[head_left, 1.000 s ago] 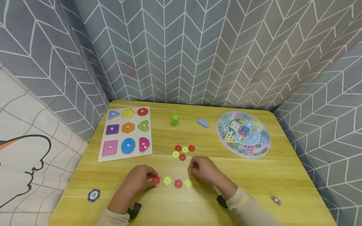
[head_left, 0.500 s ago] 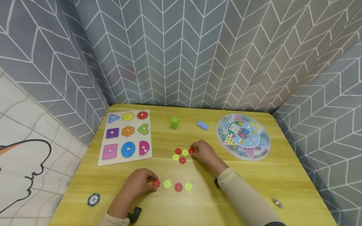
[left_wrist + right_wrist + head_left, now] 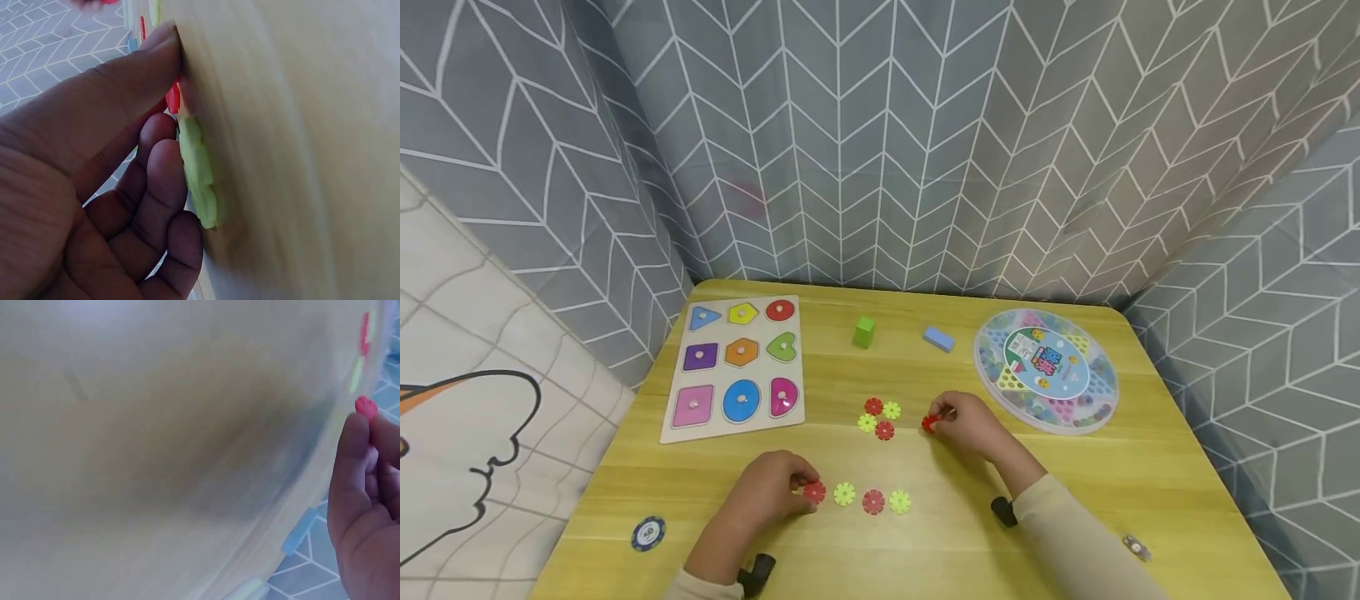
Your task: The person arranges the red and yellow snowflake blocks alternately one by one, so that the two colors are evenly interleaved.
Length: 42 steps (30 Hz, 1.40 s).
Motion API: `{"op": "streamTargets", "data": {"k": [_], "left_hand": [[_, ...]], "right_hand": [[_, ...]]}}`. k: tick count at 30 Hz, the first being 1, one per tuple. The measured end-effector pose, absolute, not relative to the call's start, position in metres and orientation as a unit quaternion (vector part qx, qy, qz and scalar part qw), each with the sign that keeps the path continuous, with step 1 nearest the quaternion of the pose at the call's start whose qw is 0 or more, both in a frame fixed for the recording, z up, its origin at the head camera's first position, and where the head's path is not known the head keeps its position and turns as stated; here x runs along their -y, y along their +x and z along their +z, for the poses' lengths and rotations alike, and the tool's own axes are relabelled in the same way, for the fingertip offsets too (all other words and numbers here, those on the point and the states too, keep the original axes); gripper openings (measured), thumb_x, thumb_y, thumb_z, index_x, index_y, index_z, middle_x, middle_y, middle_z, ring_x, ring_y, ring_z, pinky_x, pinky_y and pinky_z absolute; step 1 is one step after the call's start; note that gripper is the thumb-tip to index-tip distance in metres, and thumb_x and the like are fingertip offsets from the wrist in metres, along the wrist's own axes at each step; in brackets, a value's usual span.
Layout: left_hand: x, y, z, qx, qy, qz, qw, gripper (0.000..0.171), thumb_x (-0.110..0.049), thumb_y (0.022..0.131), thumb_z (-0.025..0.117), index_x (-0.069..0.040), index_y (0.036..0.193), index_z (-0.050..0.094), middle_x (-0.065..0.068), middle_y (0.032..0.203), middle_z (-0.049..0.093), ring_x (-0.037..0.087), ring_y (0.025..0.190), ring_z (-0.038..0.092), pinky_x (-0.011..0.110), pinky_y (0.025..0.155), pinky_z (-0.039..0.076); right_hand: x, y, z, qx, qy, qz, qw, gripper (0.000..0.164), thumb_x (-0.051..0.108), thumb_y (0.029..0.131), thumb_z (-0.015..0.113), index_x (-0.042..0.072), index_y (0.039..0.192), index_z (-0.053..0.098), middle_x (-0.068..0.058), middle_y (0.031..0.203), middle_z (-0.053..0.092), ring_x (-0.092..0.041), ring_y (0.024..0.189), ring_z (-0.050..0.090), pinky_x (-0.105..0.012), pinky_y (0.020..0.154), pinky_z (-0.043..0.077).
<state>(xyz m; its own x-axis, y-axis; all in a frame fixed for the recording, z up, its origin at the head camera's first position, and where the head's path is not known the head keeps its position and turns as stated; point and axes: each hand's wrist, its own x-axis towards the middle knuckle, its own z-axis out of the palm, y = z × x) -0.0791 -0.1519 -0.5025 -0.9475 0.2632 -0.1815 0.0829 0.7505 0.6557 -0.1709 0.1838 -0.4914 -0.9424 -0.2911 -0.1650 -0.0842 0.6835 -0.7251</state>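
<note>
My right hand pinches a red snowflake disc between thumb and finger, to the right of a small cluster of discs. That cluster has red discs and yellow-green discs lying flat on the table. Nearer the person, my left hand holds thumb and fingertip at the edges of a red disc, the left end of a row. Along that row lie a yellow-green disc, another red disc and a second yellow-green one. Against the left fingertips is one more yellow-green disc, mostly hidden from the head view.
A shape puzzle board lies at the table's left, a round game board at the right. Between them at the back stand a green block and a blue block. A poker chip and a small grey piece lie near the sides.
My right hand reached away from the row to the cluster, took its rightmost red disc, and drew it right and slightly back. The left hand stayed at the row's left end.
</note>
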Motion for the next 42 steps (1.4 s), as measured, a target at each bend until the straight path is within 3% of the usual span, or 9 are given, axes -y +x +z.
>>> {"op": "streamTargets", "data": {"k": [5,8,12,19,28,34,42], "left_hand": [[0.149,-0.079,-0.504,-0.923,0.099,0.344,0.137,0.025,-0.014,0.074,0.095,-0.015,0.094,0.079,-0.008,0.084,0.064,0.014,0.078,0.055,0.04,0.079,0.051],[0.149,-0.079,-0.505,-0.924,0.095,0.343,0.14,0.026,-0.013,0.074,0.095,-0.016,0.094,0.079,-0.008,0.084,0.064,0.014,0.078,0.056,0.041,0.079,0.052],[0.151,-0.079,-0.504,-0.927,0.094,0.34,0.131,0.027,-0.013,0.072,0.095,-0.016,0.093,0.079,-0.008,0.084,0.065,0.014,0.078,0.056,0.041,0.079,0.052],[0.151,-0.078,-0.504,-0.927,0.094,0.342,0.126,0.026,-0.014,0.073,0.095,-0.016,0.093,0.079,-0.008,0.084,0.065,0.013,0.078,0.055,0.04,0.079,0.051],[0.152,-0.079,-0.506,-0.927,0.098,0.339,0.126,0.025,-0.015,0.074,0.095,-0.017,0.093,0.079,-0.009,0.083,0.064,0.013,0.077,0.055,0.039,0.078,0.051],[0.154,-0.08,-0.502,-0.928,0.087,0.339,0.127,0.026,-0.014,0.073,0.095,-0.017,0.092,0.079,-0.009,0.083,0.064,0.014,0.077,0.055,0.039,0.078,0.052],[0.151,-0.079,-0.504,-0.926,0.093,0.34,0.135,0.025,-0.015,0.074,0.095,-0.017,0.094,0.079,-0.009,0.084,0.064,0.014,0.078,0.055,0.039,0.079,0.052]], "right_hand": [[-0.202,-0.128,-0.487,-0.864,-0.131,-0.439,0.208,0.011,-0.004,0.09,0.073,0.004,0.097,0.073,-0.003,0.09,0.067,-0.019,0.078,0.061,-0.031,0.069,0.053],[-0.2,-0.107,-0.492,-0.863,-0.173,-0.414,0.233,0.013,-0.003,0.089,0.074,0.009,0.094,0.075,0.003,0.086,0.068,-0.014,0.074,0.06,-0.028,0.065,0.051],[-0.189,-0.094,-0.498,-0.881,-0.21,-0.37,0.205,0.017,-0.003,0.086,0.076,0.014,0.09,0.075,0.01,0.083,0.064,-0.007,0.073,0.056,-0.027,0.067,0.049],[-0.179,-0.092,-0.5,-0.9,-0.235,-0.332,0.155,0.019,-0.005,0.084,0.077,0.012,0.084,0.071,0.008,0.081,0.061,-0.005,0.073,0.055,-0.027,0.067,0.051],[-0.183,-0.132,-0.491,-0.918,-0.167,-0.339,0.116,0.011,0.002,0.09,0.075,0.005,0.1,0.071,0.003,0.086,0.061,-0.013,0.079,0.056,-0.032,0.073,0.051],[-0.157,-0.177,-0.498,-0.923,-0.173,-0.325,0.111,0.029,0.009,0.096,0.074,0.003,0.124,0.071,0.0,0.096,0.063,-0.015,0.088,0.057,-0.038,0.082,0.051],[-0.136,-0.206,-0.511,-0.935,-0.179,-0.285,0.113,0.032,0.017,0.094,0.078,0.008,0.124,0.073,0.0,0.091,0.058,-0.017,0.083,0.053,-0.039,0.079,0.048]]}}
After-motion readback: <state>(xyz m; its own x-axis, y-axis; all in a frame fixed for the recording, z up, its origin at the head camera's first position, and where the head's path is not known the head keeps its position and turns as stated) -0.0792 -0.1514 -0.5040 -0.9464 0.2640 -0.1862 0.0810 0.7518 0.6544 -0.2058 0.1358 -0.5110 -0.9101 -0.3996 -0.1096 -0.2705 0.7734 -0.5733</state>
